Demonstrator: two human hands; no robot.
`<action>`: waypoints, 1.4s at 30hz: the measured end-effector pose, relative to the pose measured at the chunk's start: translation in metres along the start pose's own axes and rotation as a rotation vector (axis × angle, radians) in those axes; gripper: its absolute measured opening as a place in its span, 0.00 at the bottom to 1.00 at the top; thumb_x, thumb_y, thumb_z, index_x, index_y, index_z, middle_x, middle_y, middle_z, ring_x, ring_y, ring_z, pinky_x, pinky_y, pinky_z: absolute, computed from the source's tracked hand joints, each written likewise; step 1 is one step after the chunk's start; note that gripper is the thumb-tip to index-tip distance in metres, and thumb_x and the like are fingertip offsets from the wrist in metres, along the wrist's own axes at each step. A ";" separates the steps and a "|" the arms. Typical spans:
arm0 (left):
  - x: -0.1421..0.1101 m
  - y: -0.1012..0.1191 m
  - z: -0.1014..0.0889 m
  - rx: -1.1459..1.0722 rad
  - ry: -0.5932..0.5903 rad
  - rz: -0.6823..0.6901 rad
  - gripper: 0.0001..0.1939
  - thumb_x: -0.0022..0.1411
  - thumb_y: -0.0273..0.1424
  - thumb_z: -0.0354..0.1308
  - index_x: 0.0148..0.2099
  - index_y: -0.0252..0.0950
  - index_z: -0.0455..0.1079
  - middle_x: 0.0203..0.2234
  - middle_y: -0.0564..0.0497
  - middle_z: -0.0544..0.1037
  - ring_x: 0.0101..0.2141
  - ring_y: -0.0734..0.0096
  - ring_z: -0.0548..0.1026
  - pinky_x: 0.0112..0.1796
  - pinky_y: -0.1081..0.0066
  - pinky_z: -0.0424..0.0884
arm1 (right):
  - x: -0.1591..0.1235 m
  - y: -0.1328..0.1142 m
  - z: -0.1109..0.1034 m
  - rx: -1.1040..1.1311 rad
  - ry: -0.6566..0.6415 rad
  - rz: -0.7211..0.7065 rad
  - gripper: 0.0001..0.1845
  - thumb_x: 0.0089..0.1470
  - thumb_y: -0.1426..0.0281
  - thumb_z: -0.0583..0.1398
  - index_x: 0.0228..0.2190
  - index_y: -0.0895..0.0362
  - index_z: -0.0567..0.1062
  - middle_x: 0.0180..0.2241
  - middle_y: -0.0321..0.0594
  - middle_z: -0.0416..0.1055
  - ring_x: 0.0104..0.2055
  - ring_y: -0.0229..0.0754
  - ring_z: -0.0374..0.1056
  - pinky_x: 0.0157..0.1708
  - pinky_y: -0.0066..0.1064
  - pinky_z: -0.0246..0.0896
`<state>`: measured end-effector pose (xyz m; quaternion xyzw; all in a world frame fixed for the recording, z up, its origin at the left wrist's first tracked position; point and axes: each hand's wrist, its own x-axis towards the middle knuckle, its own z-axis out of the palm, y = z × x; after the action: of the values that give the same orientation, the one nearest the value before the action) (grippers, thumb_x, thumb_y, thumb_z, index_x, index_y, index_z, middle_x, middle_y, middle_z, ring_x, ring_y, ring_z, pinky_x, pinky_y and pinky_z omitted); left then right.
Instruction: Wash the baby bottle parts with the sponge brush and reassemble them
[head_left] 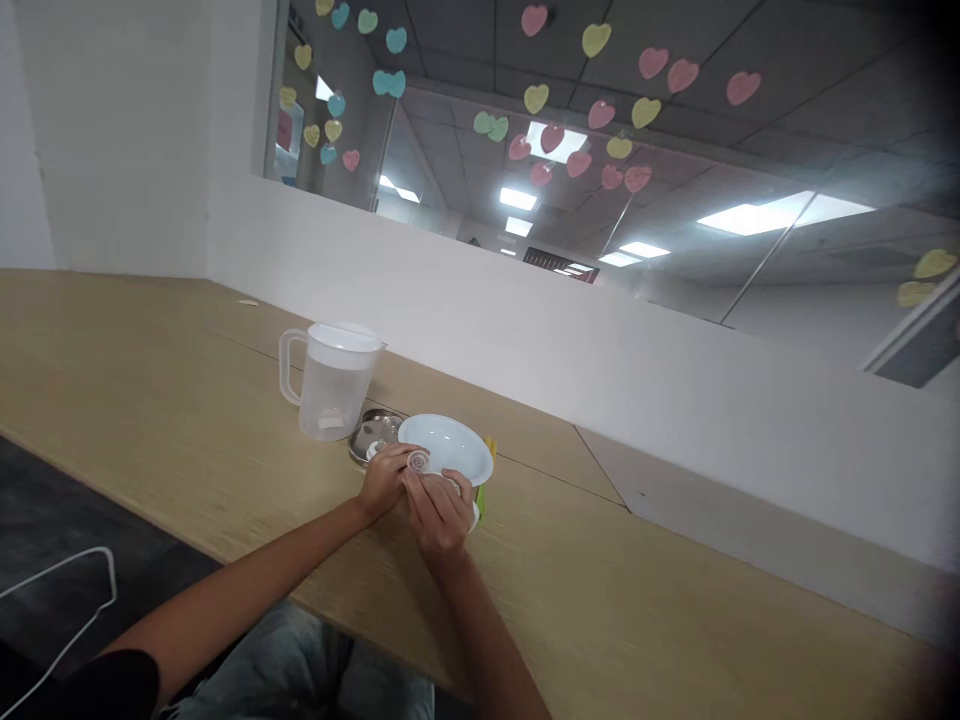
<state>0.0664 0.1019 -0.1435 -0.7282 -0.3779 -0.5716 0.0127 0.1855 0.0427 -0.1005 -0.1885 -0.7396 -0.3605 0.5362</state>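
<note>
A small clear round plastic piece (418, 461) with ring-like ridges is pinched between my two hands; it is too small to name for certain. The fingers of my left hand (385, 480) close on it from the left. From below and the right, my right hand (439, 510) grips it with bent fingers. Just behind the hands stands a white bowl (454, 447). A round metal tray (363, 437) with small clear and white items lies to the left, partly covered by the bowl and my left hand. Beside my right hand, a white rim (475, 517) shows, mostly hidden.
A translucent lidded pitcher (330, 390) stands left of the metal tray, handle to the left. Green (481, 503) and yellow (491, 447) items poke out right of the bowl. The wooden table (187, 400) meets a white wall (480, 310) below a window with heart-shaped notes.
</note>
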 end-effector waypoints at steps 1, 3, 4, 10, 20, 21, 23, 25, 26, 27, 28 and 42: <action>0.000 -0.001 0.001 0.000 0.002 0.004 0.14 0.64 0.33 0.48 0.39 0.40 0.75 0.37 0.48 0.79 0.37 0.64 0.76 0.39 0.63 0.70 | 0.000 0.000 0.001 -0.014 0.012 0.021 0.10 0.59 0.76 0.54 0.36 0.58 0.76 0.27 0.38 0.74 0.33 0.33 0.70 0.45 0.32 0.58; 0.000 -0.003 0.003 -0.001 0.009 0.010 0.14 0.64 0.32 0.47 0.38 0.39 0.75 0.36 0.48 0.79 0.37 0.64 0.76 0.39 0.63 0.70 | 0.001 0.000 0.002 -0.033 0.039 0.060 0.09 0.58 0.76 0.55 0.36 0.56 0.76 0.25 0.35 0.73 0.31 0.33 0.69 0.45 0.32 0.57; -0.001 -0.003 0.003 -0.002 0.012 0.011 0.14 0.64 0.32 0.47 0.38 0.39 0.75 0.36 0.48 0.80 0.37 0.64 0.76 0.39 0.63 0.70 | 0.002 0.000 0.002 -0.041 0.045 0.075 0.09 0.58 0.76 0.55 0.36 0.56 0.76 0.25 0.35 0.73 0.30 0.33 0.68 0.45 0.33 0.56; -0.001 -0.001 0.002 -0.002 0.015 0.006 0.12 0.63 0.28 0.48 0.40 0.38 0.74 0.37 0.48 0.79 0.38 0.64 0.76 0.40 0.64 0.69 | 0.006 -0.001 0.003 -0.085 0.006 0.111 0.10 0.58 0.76 0.54 0.35 0.56 0.75 0.24 0.35 0.72 0.30 0.35 0.64 0.45 0.36 0.52; -0.002 -0.003 0.004 -0.009 0.016 0.086 0.11 0.63 0.28 0.50 0.40 0.39 0.74 0.36 0.50 0.79 0.37 0.68 0.75 0.40 0.67 0.69 | -0.002 0.007 0.009 -0.113 -0.074 0.122 0.12 0.61 0.75 0.51 0.34 0.58 0.74 0.27 0.35 0.74 0.28 0.34 0.61 0.46 0.38 0.50; -0.002 -0.003 0.003 -0.013 0.022 0.091 0.11 0.63 0.28 0.49 0.40 0.38 0.74 0.36 0.50 0.79 0.38 0.68 0.75 0.40 0.66 0.69 | -0.002 0.006 0.008 -0.106 -0.061 0.107 0.11 0.60 0.75 0.52 0.34 0.58 0.74 0.27 0.35 0.74 0.28 0.34 0.61 0.46 0.37 0.51; -0.002 -0.002 0.002 -0.032 0.031 0.105 0.12 0.63 0.28 0.49 0.39 0.37 0.74 0.36 0.49 0.79 0.37 0.69 0.75 0.41 0.67 0.69 | -0.001 0.003 0.006 -0.077 -0.035 0.079 0.10 0.59 0.76 0.53 0.34 0.58 0.75 0.25 0.35 0.73 0.27 0.33 0.62 0.45 0.35 0.53; -0.002 -0.001 0.001 -0.054 0.028 0.120 0.12 0.63 0.29 0.49 0.38 0.36 0.74 0.35 0.48 0.79 0.37 0.68 0.75 0.41 0.67 0.69 | 0.002 0.000 0.002 -0.032 -0.014 0.066 0.08 0.58 0.76 0.55 0.34 0.57 0.75 0.23 0.33 0.71 0.27 0.33 0.62 0.44 0.34 0.56; -0.002 0.000 0.000 -0.062 0.024 0.126 0.11 0.63 0.30 0.50 0.38 0.35 0.74 0.35 0.48 0.79 0.36 0.68 0.75 0.41 0.66 0.69 | 0.003 -0.002 -0.001 -0.006 -0.004 0.061 0.08 0.58 0.76 0.56 0.34 0.57 0.75 0.22 0.33 0.71 0.27 0.33 0.62 0.43 0.33 0.57; -0.002 0.000 0.000 -0.070 0.017 0.129 0.11 0.63 0.30 0.50 0.38 0.35 0.74 0.35 0.48 0.79 0.36 0.68 0.75 0.41 0.66 0.69 | 0.004 -0.003 -0.003 0.017 0.005 0.054 0.07 0.57 0.75 0.57 0.35 0.57 0.75 0.22 0.33 0.70 0.27 0.34 0.62 0.43 0.33 0.58; -0.002 0.000 0.000 -0.080 0.008 0.130 0.11 0.63 0.31 0.50 0.38 0.35 0.74 0.36 0.48 0.79 0.37 0.67 0.74 0.41 0.66 0.69 | 0.005 -0.004 -0.006 0.039 0.011 0.044 0.07 0.56 0.75 0.58 0.36 0.56 0.76 0.22 0.34 0.70 0.28 0.34 0.63 0.42 0.33 0.59; 0.000 -0.001 0.003 -0.129 -0.073 0.060 0.15 0.65 0.35 0.47 0.41 0.37 0.75 0.37 0.45 0.78 0.38 0.62 0.74 0.42 0.62 0.65 | 0.016 -0.012 -0.018 0.172 0.110 -0.037 0.10 0.51 0.78 0.62 0.38 0.60 0.75 0.23 0.36 0.71 0.29 0.36 0.63 0.37 0.33 0.66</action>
<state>0.0677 0.1042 -0.1448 -0.7588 -0.3184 -0.5674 -0.0310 0.1837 0.0201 -0.0866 -0.1079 -0.7407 -0.3152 0.5834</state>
